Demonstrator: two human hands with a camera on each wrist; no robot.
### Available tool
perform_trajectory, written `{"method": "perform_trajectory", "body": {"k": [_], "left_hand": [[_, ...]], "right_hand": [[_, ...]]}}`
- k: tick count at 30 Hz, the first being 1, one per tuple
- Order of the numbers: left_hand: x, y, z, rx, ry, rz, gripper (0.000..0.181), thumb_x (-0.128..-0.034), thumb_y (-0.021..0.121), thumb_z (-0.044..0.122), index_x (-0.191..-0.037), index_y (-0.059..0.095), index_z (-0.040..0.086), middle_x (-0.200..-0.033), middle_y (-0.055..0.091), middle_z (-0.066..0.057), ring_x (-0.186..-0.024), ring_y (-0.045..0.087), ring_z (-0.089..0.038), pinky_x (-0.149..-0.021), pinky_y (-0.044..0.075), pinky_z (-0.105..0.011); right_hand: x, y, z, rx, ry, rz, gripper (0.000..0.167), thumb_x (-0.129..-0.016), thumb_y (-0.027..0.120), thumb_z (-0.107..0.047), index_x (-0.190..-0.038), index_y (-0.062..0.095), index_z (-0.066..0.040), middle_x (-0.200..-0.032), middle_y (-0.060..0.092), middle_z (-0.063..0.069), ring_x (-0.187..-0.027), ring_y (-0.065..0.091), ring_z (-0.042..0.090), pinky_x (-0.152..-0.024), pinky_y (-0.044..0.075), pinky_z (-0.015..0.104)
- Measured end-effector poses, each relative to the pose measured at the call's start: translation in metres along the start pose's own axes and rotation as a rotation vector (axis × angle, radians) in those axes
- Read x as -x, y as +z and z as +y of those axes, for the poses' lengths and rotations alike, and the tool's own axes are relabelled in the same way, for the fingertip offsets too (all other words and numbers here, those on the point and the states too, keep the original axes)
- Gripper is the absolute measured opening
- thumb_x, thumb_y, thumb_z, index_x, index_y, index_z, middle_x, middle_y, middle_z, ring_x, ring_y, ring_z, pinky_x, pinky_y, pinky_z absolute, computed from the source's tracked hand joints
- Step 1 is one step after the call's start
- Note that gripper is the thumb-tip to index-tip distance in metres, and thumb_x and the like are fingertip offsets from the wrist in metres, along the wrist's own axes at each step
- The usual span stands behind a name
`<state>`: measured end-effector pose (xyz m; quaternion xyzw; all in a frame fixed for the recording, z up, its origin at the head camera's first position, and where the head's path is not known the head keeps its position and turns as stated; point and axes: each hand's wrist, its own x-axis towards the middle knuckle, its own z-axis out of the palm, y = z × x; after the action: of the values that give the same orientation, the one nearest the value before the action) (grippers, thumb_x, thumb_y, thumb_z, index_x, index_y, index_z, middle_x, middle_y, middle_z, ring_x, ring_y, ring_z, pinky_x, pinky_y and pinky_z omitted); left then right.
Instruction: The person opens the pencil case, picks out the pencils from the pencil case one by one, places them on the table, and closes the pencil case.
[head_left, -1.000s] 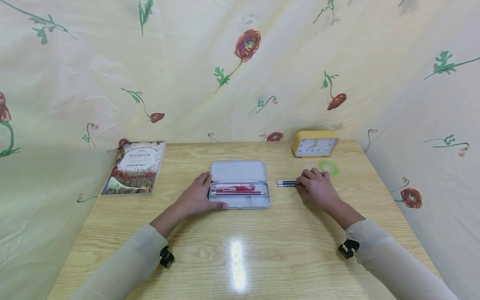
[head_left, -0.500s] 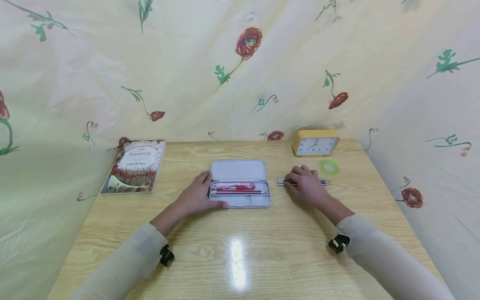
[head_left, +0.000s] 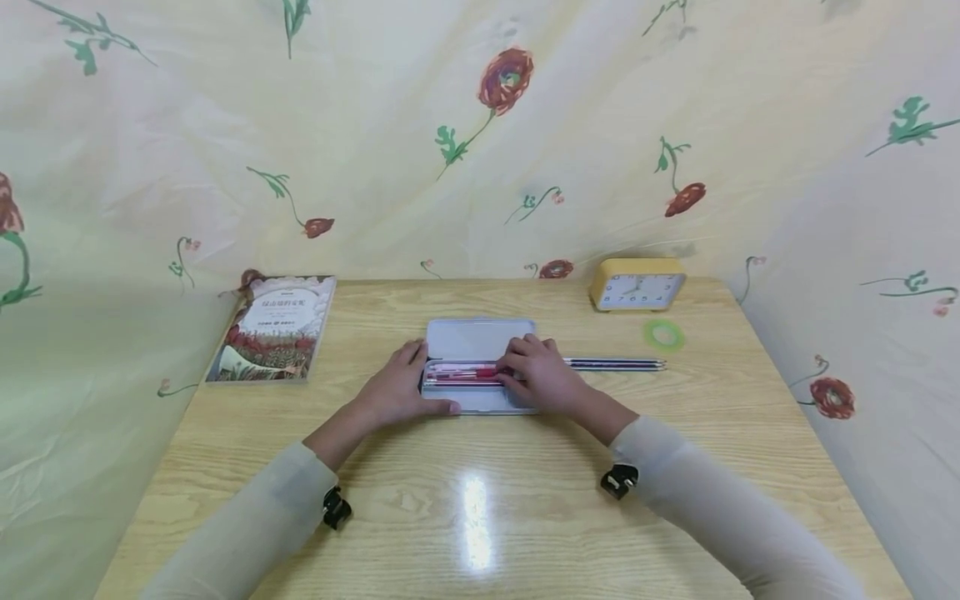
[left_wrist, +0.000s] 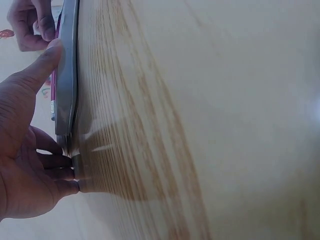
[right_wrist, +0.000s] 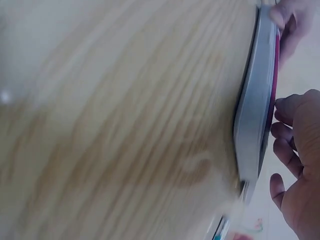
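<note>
An open white pencil case (head_left: 482, 340) lies mid-table, lid back. A red pen (head_left: 486, 374), a dark red pencil (right_wrist: 273, 80) and other slim items lie in its rear compartment. My left hand (head_left: 396, 392) grips the case's left end, thumb (left_wrist: 46, 62) on the front edge and fingers behind. My right hand (head_left: 543, 377) is over the case's right half. Its thumb and index fingertips are close together at the pencil in the right wrist view; whether they pinch it is hidden. Dark striped pencils (head_left: 618, 365) lie on the table just right of the case.
A yellow alarm clock (head_left: 640, 285) stands at the back right, with a green tape roll (head_left: 664, 334) in front of it. A book (head_left: 273, 332) lies at the back left. Flowered cloth (head_left: 375, 150) hangs behind the wooden table (head_left: 405, 508).
My right hand has let go of the striped pencils and moved left, onto the pencil case. The pencils now lie uncovered on the table. My left hand stays at the case's left end.
</note>
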<state>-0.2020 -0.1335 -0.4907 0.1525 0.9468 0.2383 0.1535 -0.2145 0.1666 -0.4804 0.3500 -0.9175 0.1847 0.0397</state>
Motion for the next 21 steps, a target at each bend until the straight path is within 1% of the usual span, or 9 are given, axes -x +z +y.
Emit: {"method": "perform_trajectory", "body": {"k": [5,10,17,21], "left_hand": [[0.0,0.0,0.0,-0.006,-0.005,-0.006,0.14,-0.0828,0.081,0.081,-0.175,0.016,-0.002,-0.185,0.016,-0.023,-0.171,0.022,-0.044,-0.131,0.039,-0.059],[-0.001,-0.001,0.0,-0.002,0.003,-0.008,0.14,-0.083,0.081,0.081,-0.175,0.016,-0.003,-0.184,0.016,-0.023,-0.17,0.023,-0.044,-0.13,0.04,-0.06],[-0.001,-0.001,0.001,0.009,0.002,-0.006,0.14,-0.0823,0.082,0.08,-0.175,0.017,-0.002,-0.185,0.017,-0.022,-0.171,0.023,-0.043,-0.131,0.039,-0.059],[-0.001,-0.001,0.001,0.008,0.003,-0.003,0.14,-0.0823,0.083,0.08,-0.175,0.017,-0.002,-0.185,0.017,-0.022,-0.171,0.023,-0.042,-0.131,0.039,-0.06]], "right_hand": [[-0.004,0.009,-0.009,0.018,-0.048,-0.037,0.014,-0.105,0.078,-0.025,-0.112,0.082,-0.014,-0.106,0.07,0.0,-0.097,0.058,0.019,-0.084,0.044,0.041],[-0.005,0.012,-0.013,0.027,-0.07,-0.032,0.01,-0.104,0.078,-0.022,-0.11,0.081,-0.014,-0.106,0.069,0.0,-0.098,0.06,0.019,-0.085,0.045,0.041],[-0.006,0.014,-0.015,0.026,-0.059,-0.056,0.01,-0.105,0.077,-0.02,-0.112,0.079,-0.013,-0.108,0.068,0.0,-0.1,0.06,0.019,-0.087,0.046,0.041],[-0.009,0.015,-0.02,0.026,-0.064,-0.039,0.009,-0.105,0.077,-0.02,-0.112,0.08,-0.014,-0.107,0.068,0.0,-0.1,0.061,0.019,-0.086,0.046,0.041]]}}
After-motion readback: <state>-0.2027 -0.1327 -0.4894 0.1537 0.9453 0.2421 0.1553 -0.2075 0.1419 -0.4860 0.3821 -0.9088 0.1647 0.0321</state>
